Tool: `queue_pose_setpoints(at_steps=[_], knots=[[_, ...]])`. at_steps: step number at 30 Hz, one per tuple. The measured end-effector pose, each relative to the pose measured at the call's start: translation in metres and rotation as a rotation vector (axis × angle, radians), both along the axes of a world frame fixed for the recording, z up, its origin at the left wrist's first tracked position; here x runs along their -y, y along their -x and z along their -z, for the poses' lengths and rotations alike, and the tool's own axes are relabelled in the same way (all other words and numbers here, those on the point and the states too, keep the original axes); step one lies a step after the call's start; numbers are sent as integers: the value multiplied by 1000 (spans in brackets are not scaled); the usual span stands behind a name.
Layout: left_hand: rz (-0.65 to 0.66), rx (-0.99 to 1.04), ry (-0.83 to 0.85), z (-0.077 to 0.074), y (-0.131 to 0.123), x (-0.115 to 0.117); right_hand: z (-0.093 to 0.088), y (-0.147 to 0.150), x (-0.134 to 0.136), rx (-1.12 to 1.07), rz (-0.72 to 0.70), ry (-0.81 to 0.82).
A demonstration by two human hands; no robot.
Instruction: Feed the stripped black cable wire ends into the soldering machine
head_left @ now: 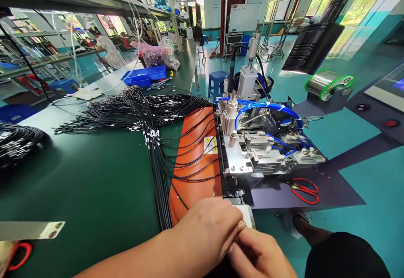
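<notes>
A black cable (181, 199) crosses the orange plate (197, 187), long axis slanting down-right toward the left hand (213, 227), fingertips meeting the right hand (261, 252); cannot tell whether either grip holds it

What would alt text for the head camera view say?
A person's left hand and right hand meet before a machine with blue tubes; anything they hold is hard to see. Black cables spread over a green table and orange panel; red scissors lie beside the machine.

Two hands (211, 223), one orange panel (197, 149), one label (215, 144) on it, one spool (322, 83), one red button (391, 123), one whiteboard (244, 18) — and black cables (157, 177) too bunched to count.
</notes>
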State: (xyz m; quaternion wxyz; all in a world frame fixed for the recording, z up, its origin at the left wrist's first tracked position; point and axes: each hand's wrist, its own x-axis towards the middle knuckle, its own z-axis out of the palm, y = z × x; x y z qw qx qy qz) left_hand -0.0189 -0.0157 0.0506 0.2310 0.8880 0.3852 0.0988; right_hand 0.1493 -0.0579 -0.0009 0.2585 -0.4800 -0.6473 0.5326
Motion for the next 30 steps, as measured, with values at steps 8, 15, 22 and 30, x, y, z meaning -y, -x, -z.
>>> queue_pose_setpoints(at_steps=[8,15,22,30], knots=[[-32,315,-19,20,0,-11,-8,-31,-16,-104,325,163],[-85,321,-155,42,-8,-8,9,-33,-15,-248,473,209],[-100,382,-174,44,-8,-8,12,-42,-15,-248,479,211],[-152,341,-137,51,-7,-6,8,-39,-14,-176,463,133]])
